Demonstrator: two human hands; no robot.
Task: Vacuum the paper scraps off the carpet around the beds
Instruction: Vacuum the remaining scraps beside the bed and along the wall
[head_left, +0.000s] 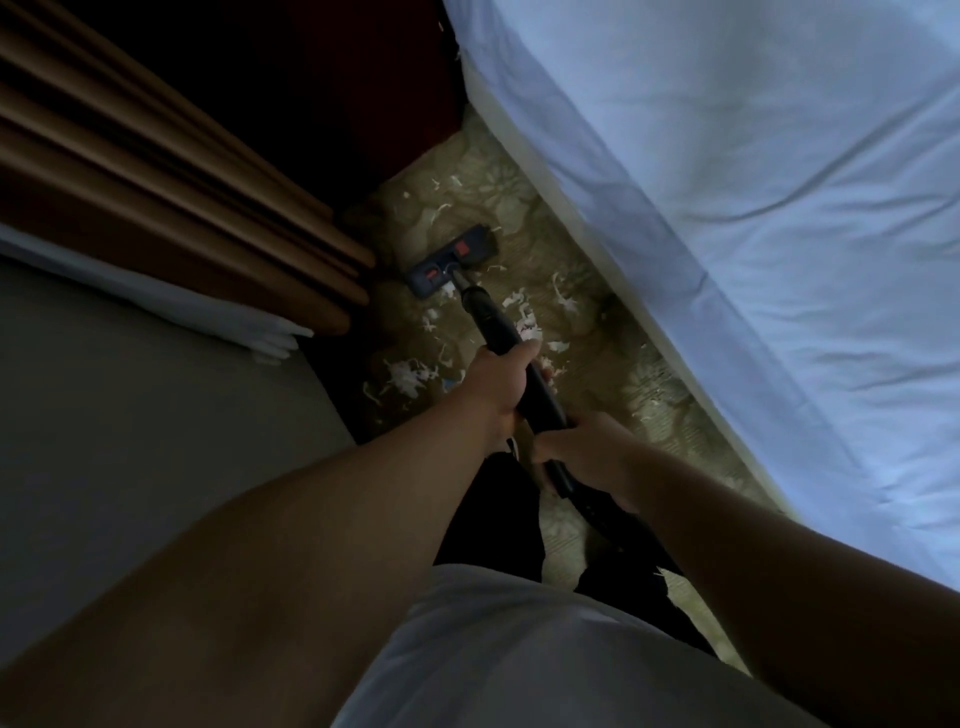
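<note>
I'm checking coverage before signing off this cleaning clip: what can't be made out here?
Head view, each:
Hose and machine behind the black vacuum wand: hidden past the right hand by forearm and legs.
Under the dark rectangular floor head, the patterned carpet: covered.
Corner beside the brown curtains: too dark to spot white paper scraps.
Wand grip: wrapped by the left hand.

Matt black plastic wand (498, 332), patterned pile carpet (587, 322), shredded paper scraps (410, 376), smooth cloth sheet (753, 182).
</note>
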